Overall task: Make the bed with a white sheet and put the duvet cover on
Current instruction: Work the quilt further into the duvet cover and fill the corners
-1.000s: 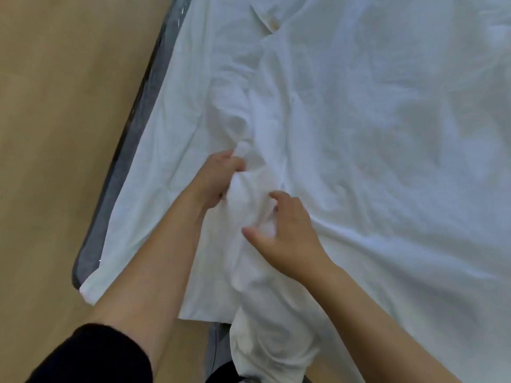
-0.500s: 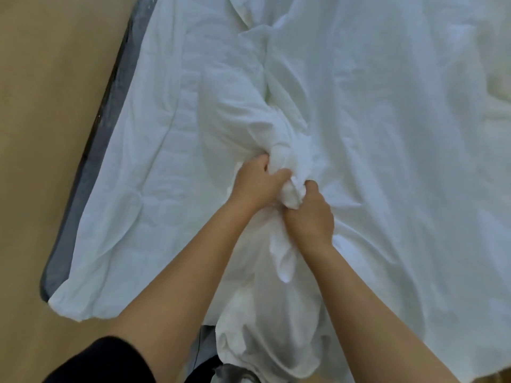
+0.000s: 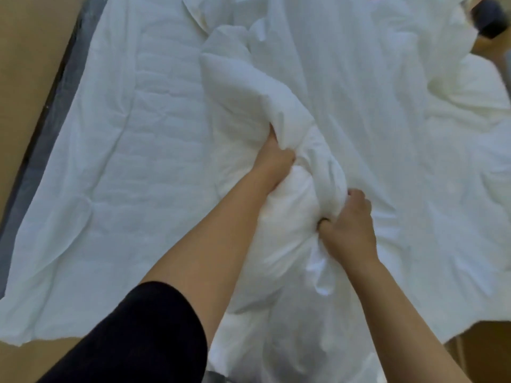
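Observation:
A white sheet (image 3: 132, 167) lies spread over the bed, wrinkled, its near edge hanging over the side. On top of it lies a bunched white duvet in its cover (image 3: 276, 111), running from the middle of the bed toward me. My left hand (image 3: 273, 164) grips a thick fold of the bunched cover, fingers buried in the cloth. Lower and to the right, my right hand (image 3: 348, 225) clutches another gathered handful of the same cover. More of the white cover (image 3: 401, 134) spreads flat to the right.
The dark grey mattress edge (image 3: 55, 98) shows along the left side of the bed, with tan wood floor (image 3: 25, 51) beyond it. A white pillow (image 3: 470, 87) lies at the far right, and a dark object (image 3: 489, 17) sits in the top right corner.
Both hands went from loosely touching the cloth to gripping bunched cover. They then moved apart, the left pushing farther up the bed, and more duvet is gathered between them.

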`<state>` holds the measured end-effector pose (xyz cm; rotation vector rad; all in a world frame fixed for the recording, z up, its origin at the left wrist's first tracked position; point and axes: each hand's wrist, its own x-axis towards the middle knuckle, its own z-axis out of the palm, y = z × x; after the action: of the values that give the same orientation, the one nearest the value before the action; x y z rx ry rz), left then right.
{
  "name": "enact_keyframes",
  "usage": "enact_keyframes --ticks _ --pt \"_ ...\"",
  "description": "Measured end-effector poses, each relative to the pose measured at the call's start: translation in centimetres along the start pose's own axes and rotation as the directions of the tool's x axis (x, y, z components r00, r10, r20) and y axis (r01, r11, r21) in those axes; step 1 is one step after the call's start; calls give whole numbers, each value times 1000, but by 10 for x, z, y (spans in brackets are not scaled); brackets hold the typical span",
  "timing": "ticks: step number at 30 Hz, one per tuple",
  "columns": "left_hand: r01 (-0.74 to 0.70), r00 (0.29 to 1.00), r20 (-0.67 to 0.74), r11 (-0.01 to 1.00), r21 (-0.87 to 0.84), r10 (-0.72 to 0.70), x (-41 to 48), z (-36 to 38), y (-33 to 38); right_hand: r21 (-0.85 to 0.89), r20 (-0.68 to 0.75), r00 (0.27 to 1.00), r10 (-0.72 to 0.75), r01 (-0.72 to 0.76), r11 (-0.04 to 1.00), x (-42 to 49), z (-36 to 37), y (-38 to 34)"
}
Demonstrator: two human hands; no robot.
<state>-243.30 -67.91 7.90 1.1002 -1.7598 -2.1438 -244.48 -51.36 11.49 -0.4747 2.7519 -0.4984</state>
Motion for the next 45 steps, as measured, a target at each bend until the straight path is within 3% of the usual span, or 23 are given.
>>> enact_keyframes --ticks 2,4,7,9,11,12,14,15,17,21,23,26,31,37,40,43,45 --pt "2 986 167 994 114 -21 -1 7 3 58 72 995 -62 58 997 6 -7 -12" --pt "74 951 293 994 79 -94 -5 -7 5 108 255 966 -32 4 994 22 -8 -27" --pt "236 937 268 972 -16 -223 -13 -43 -8 83 394 919 39 -77 994 47 12 -43" --pt "174 984 -15 984 -35 -175 -13 -63 -30 -50 369 929 -26 47 998 54 35 -52" --pt "174 938 -298 984 -37 -177 -11 -81 -65 -179 331 934 -137 204 962 54 57 -59" --pt "248 903 -335 963 -107 -269 -10 -85 -85 -230 312 931 -188 266 936 54 66 -60" --pt "404 836 -225 839 -364 -500 -9 -76 -117 -313 274 922 -273 354 881 54 73 -56" --pt "417 836 -137 777 -473 -532 -6 -66 -127 -347 256 914 -315 391 853 55 73 -52" --pt "344 883 -78 752 -562 -462 2 -45 -130 -395 218 894 -391 447 802 59 65 -41" --pt "174 927 -154 755 -632 -343 21 2 -80 -419 83 883 -462 452 788 81 9 -12" --pt "84 954 -197 833 -546 -226 27 37 -37 -421 -15 864 -503 451 787 96 -35 10" --pt "-54 988 -153 944 -326 4 33 117 32 -365 -142 841 -523 446 817 127 -109 52" --pt "-214 973 -90 977 6 214 56 295 107 -136 -265 874 -407 384 913 198 -217 176" --pt "-138 989 95 935 327 113 89 543 115 96 -254 956 -144 173 980 266 -298 384" --pt "-179 958 284 841 511 31 104 644 95 211 -226 974 17 32 977 278 -308 478" --pt "-116 936 326 763 636 -129 111 714 62 298 -179 972 152 -94 950 275 -299 546" --pt "-148 906 375 683 716 -196 111 746 40 357 -142 961 235 -172 918 271 -289 577"
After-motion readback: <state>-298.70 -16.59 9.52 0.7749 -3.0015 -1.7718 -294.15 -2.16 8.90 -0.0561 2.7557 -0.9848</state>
